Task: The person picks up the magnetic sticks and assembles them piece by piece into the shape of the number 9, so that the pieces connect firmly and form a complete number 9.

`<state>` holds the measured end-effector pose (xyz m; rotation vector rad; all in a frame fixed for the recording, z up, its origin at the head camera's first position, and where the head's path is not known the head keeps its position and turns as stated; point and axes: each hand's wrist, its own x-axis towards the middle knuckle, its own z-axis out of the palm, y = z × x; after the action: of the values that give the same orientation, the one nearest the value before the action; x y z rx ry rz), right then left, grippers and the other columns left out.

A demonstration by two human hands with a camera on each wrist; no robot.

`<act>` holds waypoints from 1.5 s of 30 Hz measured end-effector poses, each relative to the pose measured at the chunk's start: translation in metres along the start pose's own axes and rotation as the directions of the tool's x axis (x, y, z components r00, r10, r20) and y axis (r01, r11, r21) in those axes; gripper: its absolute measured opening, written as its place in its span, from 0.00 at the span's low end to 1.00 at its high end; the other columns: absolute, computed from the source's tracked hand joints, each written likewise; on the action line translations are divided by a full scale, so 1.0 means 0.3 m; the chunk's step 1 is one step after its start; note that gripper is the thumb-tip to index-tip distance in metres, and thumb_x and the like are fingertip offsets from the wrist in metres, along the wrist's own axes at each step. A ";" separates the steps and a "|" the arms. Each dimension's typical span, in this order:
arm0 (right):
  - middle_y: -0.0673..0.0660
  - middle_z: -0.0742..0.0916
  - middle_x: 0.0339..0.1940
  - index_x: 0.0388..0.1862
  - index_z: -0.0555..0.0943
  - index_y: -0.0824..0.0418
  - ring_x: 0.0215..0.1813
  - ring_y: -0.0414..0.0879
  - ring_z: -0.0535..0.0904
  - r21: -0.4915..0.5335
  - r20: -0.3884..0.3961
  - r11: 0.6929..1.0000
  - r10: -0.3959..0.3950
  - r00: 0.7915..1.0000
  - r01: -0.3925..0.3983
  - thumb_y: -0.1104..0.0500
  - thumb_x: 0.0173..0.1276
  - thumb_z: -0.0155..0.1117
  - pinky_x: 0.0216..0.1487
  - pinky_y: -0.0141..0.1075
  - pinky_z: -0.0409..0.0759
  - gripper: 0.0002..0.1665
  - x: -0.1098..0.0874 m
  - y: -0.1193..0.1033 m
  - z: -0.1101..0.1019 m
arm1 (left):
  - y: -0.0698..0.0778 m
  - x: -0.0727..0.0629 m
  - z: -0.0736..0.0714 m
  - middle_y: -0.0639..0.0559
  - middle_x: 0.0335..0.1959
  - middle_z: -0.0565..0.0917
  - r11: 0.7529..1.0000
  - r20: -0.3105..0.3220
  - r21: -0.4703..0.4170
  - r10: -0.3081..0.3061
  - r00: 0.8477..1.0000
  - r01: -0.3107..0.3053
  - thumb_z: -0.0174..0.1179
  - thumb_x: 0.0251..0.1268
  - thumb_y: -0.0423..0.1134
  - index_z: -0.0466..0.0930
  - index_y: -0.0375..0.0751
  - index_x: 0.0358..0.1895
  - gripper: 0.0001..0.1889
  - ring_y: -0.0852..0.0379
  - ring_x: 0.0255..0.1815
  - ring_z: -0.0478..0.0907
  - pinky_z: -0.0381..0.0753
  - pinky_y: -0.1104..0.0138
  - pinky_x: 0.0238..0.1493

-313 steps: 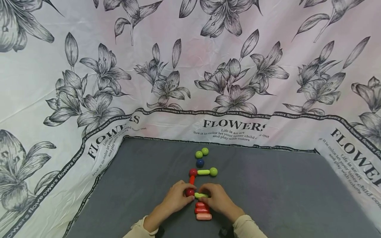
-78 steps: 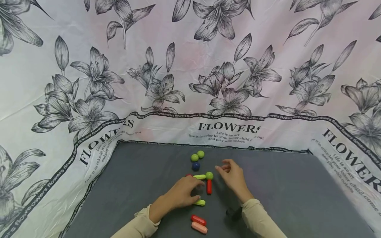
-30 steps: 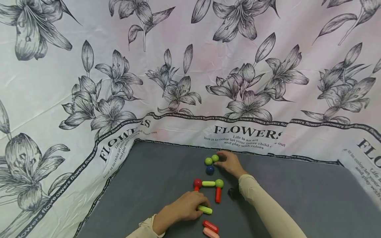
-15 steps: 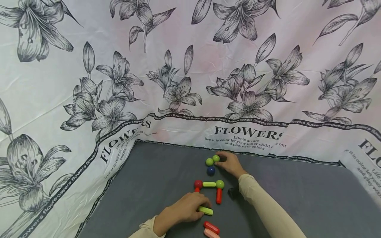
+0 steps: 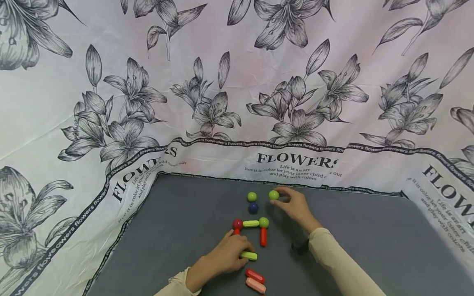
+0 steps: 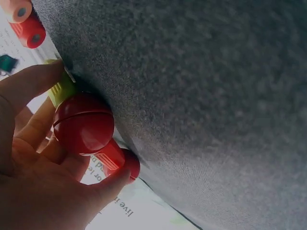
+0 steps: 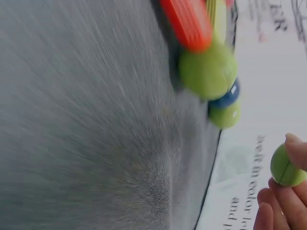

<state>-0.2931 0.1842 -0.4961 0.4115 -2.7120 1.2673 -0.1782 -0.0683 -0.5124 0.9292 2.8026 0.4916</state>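
Observation:
In the head view my left hand (image 5: 229,253) grips the near corner of a frame of magnetic rods and balls. The left wrist view shows its fingers around a red ball (image 6: 84,124), at a yellow-green rod (image 6: 62,91) and a red rod (image 6: 110,155). Farther along the frame are another red ball (image 5: 238,224), a yellow-green rod (image 5: 251,223), a green ball (image 5: 263,222) and a red rod (image 5: 263,237) pointing toward me. My right hand (image 5: 294,205) pinches a loose green ball (image 5: 273,195) between thumb and fingers, beyond the frame.
A green ball (image 5: 252,197) and a dark blue ball (image 5: 253,208) sit together behind the frame. Near me lie a loose red rod (image 5: 255,276) and a pink rod (image 5: 256,285). A flower-printed cloth (image 5: 207,160) borders the grey table (image 5: 177,230) at the back and sides.
My right hand has taken the green ball away from its neighbour, to the right. Earlier, a red rod was joined under the frame's green ball. My left hand stays at the near corner.

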 end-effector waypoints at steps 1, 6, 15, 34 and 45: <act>0.61 0.87 0.56 0.60 0.82 0.58 0.52 0.57 0.86 0.008 -0.001 1.000 -0.010 1.000 0.010 0.56 0.60 0.76 0.51 0.47 0.85 0.28 -0.023 -0.016 -0.006 | 0.001 0.000 -0.001 0.66 0.38 0.82 1.000 -0.005 -0.001 -0.002 1.000 0.002 0.70 0.59 0.41 0.87 0.58 0.46 0.11 0.68 0.49 0.79 0.67 0.41 0.70; 0.54 0.89 0.52 0.56 0.83 0.55 0.52 0.52 0.86 0.025 0.040 0.999 -0.037 0.999 0.036 0.55 0.59 0.78 0.51 0.40 0.84 0.26 -0.156 -0.057 -0.004 | 0.003 0.000 0.002 0.65 0.39 0.83 0.999 -0.034 -0.044 -0.005 0.999 0.004 0.69 0.60 0.41 0.87 0.56 0.46 0.11 0.68 0.46 0.79 0.68 0.40 0.69; 0.52 0.90 0.49 0.54 0.84 0.55 0.47 0.44 0.86 0.091 0.170 0.995 -0.049 0.984 0.034 0.48 0.58 0.77 0.45 0.34 0.84 0.26 -0.336 -0.080 0.055 | 0.007 -0.004 0.010 0.63 0.39 0.82 0.995 -0.097 -0.103 -0.020 0.995 0.010 0.69 0.58 0.38 0.83 0.55 0.44 0.12 0.66 0.45 0.79 0.68 0.39 0.68; 0.49 0.89 0.45 0.52 0.83 0.55 0.43 0.34 0.83 0.045 0.295 0.998 -0.057 0.954 0.045 0.45 0.58 0.77 0.41 0.29 0.81 0.26 -0.395 -0.089 0.147 | 0.007 -0.015 0.000 0.64 0.32 0.78 0.986 -0.104 -0.151 -0.087 0.991 0.070 0.71 0.58 0.39 0.82 0.55 0.42 0.10 0.68 0.36 0.75 0.69 0.39 0.66; 0.47 0.88 0.44 0.51 0.83 0.56 0.44 0.34 0.83 0.032 0.311 0.996 -0.085 0.947 0.079 0.47 0.58 0.78 0.42 0.30 0.82 0.25 -0.399 -0.099 0.150 | 0.013 -0.007 0.009 0.65 0.31 0.78 0.990 -0.101 -0.112 -0.095 0.990 0.083 0.73 0.56 0.42 0.81 0.56 0.39 0.11 0.69 0.36 0.74 0.69 0.38 0.66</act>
<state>-0.1697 0.1546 -0.5297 0.7814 -2.8997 1.3051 -0.1736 -0.0659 -0.5135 0.7741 2.8625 0.6906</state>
